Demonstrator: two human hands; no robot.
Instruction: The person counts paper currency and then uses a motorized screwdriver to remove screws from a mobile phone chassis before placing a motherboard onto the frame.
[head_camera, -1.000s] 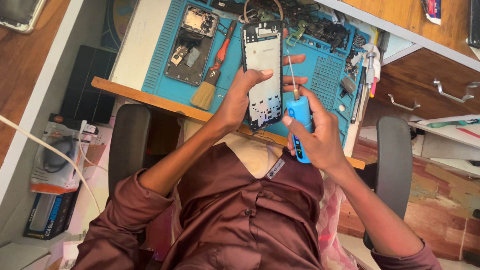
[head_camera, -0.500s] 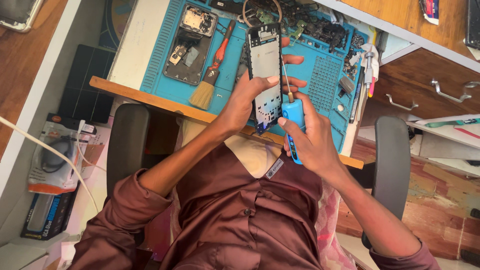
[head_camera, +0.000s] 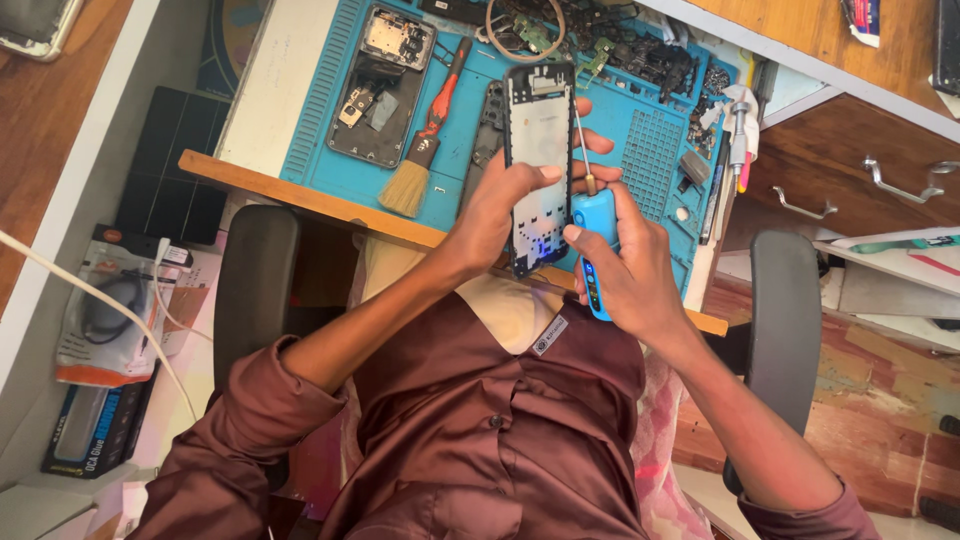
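Phone frame (head_camera: 538, 140) is held upright over the blue repair mat (head_camera: 655, 165), inner side facing the camera, above the desk's front edge. Left hand (head_camera: 500, 205) wraps it from the left, fingers closed around the lower half, thumb across the face. Right hand (head_camera: 625, 270) is closed around a blue electric screwdriver (head_camera: 594, 235), its thin bit angled up along the frame's right edge; whether the tip touches the frame is unclear. On the mat, left of the frame: an opened phone body (head_camera: 380, 85), a red-handled brush (head_camera: 425, 135). Loose parts and a wire loop (head_camera: 525, 30) lie at the mat's far edge.
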